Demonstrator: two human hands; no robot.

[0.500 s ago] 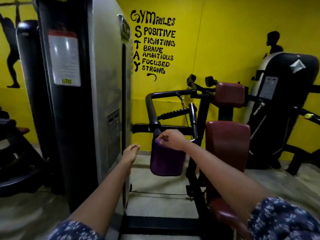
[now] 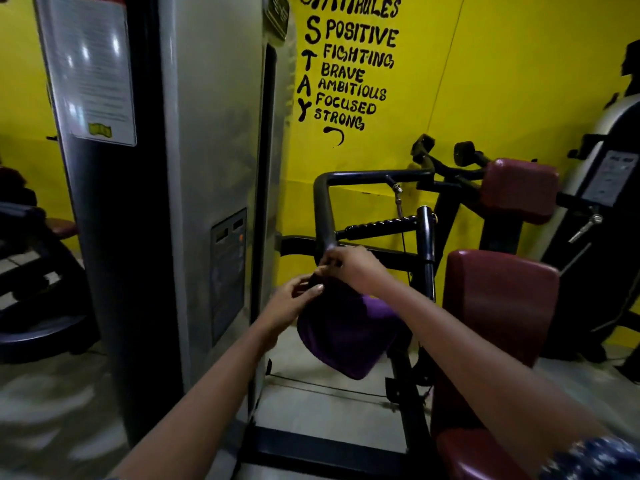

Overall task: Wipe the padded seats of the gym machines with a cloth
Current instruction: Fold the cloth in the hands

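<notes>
Head view: purple cloth (image 2: 346, 336) hangs bunched below the black bar (image 2: 321, 209), left of the maroon seat pad (image 2: 498, 299). Left hand (image 2: 296, 301) pinches its top edge; right hand (image 2: 355, 268) grips the top beside the bar.

Head-worn view, forward and down

"RULES", "STAY POSITIVE" on yellow wall (image 2: 512, 84)
</notes>
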